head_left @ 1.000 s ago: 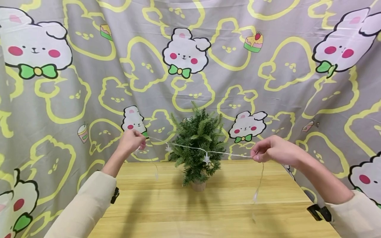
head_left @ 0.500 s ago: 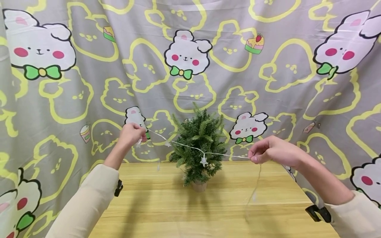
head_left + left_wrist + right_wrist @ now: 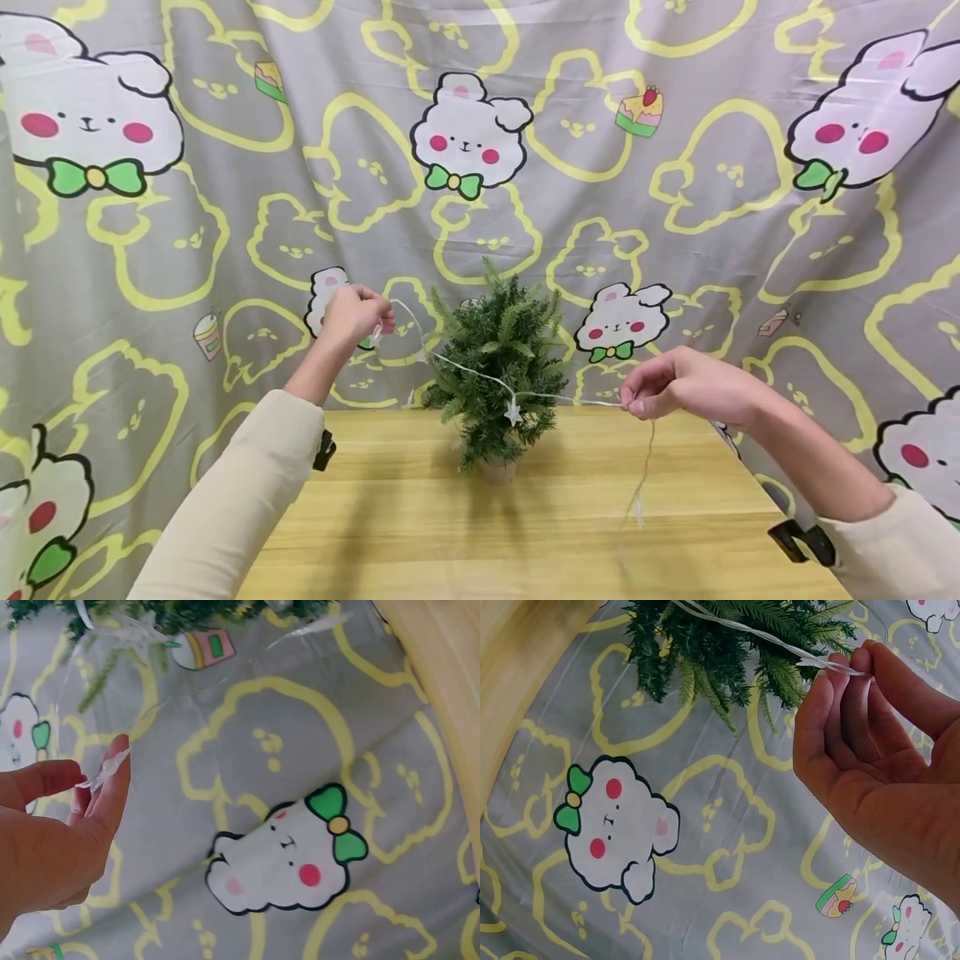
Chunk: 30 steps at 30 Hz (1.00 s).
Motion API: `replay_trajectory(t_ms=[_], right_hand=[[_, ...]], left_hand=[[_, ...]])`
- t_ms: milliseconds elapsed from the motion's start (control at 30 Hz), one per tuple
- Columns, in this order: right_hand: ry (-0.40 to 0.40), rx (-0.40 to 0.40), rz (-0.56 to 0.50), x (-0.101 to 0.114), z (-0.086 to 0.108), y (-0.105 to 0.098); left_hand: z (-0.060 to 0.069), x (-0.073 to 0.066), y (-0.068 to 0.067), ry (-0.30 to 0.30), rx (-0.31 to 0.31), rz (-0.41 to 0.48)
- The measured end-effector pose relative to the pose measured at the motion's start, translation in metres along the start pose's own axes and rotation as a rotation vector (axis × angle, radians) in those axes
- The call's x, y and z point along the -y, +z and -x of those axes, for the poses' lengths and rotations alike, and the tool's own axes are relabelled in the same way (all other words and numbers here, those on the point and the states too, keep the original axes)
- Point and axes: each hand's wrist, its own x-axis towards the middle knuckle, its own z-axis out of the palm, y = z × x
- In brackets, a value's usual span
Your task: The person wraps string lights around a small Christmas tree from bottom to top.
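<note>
A string of star lights (image 3: pixel 467 368) runs in front of a small artificial Christmas tree (image 3: pixel 501 358) in a round pot (image 3: pixel 498 472). To the left of the tree my left hand (image 3: pixel 356 315) pinches the string between thumb and fingers; a clear star (image 3: pixel 109 766) shows at its fingertips in the left wrist view. On the tree's right, lower down, my right hand (image 3: pixel 686 385) pinches the twisted clear wire (image 3: pixel 780 646). One star (image 3: pixel 513 412) hangs before the lower branches. A loose tail of the string (image 3: pixel 643 483) dangles below my right hand.
The tree stands on a wood-grain table (image 3: pixel 420 533). Close behind and at both sides hangs a grey curtain (image 3: pixel 465 242) with rabbit prints. Dark straps with buckles (image 3: pixel 802 542) sit at the sleeves.
My left hand has risen and moved right, toward the tree. The string now slackens and curves near it. My right hand has shifted slightly left and down, still holding the wire.
</note>
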Motion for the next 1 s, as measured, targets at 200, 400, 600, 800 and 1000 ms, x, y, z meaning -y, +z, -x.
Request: replay_trajectory(t_ms=[200,400,600,800,1000], right_hand=[[0.006,0.006,-0.004,0.0,0.0,0.001],[0.005,0.021,-0.001,0.001,0.0,0.0],[-0.011,0.049,0.005,0.002,0.004,-0.005],[-0.005,0.087,0.012,0.002,0.006,-0.008],[-0.025,0.131,0.026,0.003,0.007,-0.007]], left_hand=[[0.003,-0.012,0.002,0.008,0.021,0.108],[0.011,-0.02,0.001,0.039,0.077,0.141],[0.023,-0.031,0.0,0.05,0.186,0.144],[0.033,-0.038,0.001,0.055,0.256,0.129],[0.043,-0.045,0.005,0.087,0.275,0.14]])
